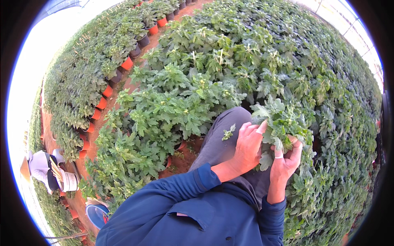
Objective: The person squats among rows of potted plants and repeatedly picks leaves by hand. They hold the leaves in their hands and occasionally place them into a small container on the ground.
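A leafy chrysanthemum plant (281, 118) stands in front of my raised knee, with both hands at it. My left hand (251, 146) pinches leaves at its near left side; white tape wraps one finger. From the near right, my right hand (287, 156) has thumb and fingers closed on the plant's foliage, also with white tape on a digit. Leaves partly hide the fingertips, and the plant's pot and lower stems are out of sight. A small loose chrysanthemum sprig (228, 132) lies on my grey trouser leg (215, 143).
Dense potted chrysanthemums (184, 101) surround me. Left of them runs a bare earth path (123, 87), lined with orange pots (102, 103) and dark ones. A blue bucket (96, 213) is at lower left. Beyond it, a person in a conical hat (40, 167) is beside a white bucket (70, 182) holding sticks.
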`<state>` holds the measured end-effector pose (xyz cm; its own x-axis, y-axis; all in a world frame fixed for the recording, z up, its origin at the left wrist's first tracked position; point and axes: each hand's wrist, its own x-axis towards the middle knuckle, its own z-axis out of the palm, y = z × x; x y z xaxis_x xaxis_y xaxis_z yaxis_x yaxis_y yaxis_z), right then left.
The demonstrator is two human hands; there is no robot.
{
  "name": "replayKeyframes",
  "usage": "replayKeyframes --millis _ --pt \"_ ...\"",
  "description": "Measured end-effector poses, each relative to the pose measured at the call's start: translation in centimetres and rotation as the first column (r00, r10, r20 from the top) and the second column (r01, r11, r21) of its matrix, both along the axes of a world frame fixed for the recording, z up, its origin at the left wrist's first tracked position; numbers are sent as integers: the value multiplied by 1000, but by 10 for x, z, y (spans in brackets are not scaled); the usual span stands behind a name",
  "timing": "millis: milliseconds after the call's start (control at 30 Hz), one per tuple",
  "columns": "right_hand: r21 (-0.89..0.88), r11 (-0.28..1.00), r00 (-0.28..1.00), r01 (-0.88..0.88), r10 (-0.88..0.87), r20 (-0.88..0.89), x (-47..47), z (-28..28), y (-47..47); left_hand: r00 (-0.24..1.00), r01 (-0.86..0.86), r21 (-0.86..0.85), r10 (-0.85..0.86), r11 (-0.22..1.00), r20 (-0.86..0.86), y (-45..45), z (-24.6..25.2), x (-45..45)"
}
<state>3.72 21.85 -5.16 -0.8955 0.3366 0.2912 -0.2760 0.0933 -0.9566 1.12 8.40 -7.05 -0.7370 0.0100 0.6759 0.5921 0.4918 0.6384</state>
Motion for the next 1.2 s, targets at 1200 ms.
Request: replayKeyframes --millis 1200 --pt "184 983 1000 3 -2 -3 -31 -30 28 962 -263 -177 273 948 30 41 -29 -12"
